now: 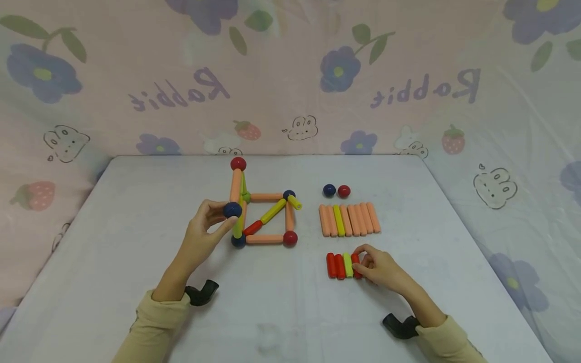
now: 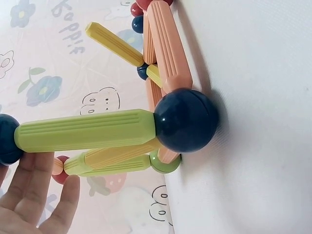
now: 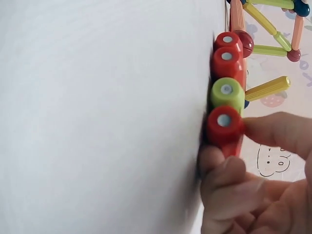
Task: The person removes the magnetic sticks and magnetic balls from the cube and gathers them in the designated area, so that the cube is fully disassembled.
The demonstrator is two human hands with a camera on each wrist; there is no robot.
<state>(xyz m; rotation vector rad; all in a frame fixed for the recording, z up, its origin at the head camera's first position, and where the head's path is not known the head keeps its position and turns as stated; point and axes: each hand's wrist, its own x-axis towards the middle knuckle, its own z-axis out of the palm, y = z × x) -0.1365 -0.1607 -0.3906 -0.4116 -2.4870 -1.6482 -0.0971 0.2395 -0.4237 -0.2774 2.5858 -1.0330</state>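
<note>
1. The worktop [image 1: 281, 292] carries a stick-and-ball frame [image 1: 274, 211], midway between its side edges.
2. The left hand [image 1: 203, 231] pinches the frame's raised blue ball [image 1: 232, 209].
3. The right hand [image 1: 382, 268] grips a red stick [image 3: 226, 129], toward the worktop's right edge.
4. Loose balls [image 1: 344, 191] lie nearer the back edge.

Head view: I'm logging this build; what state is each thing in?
Frame: joined, one side upright
Left hand: pinching raised blue ball
Right hand: pinching end red stick
Jutting yellow stick: one end free
Spare blue ball, spare red ball: loose
Long sticks: loose, lined up
Other short sticks: loose, lined up
</note>
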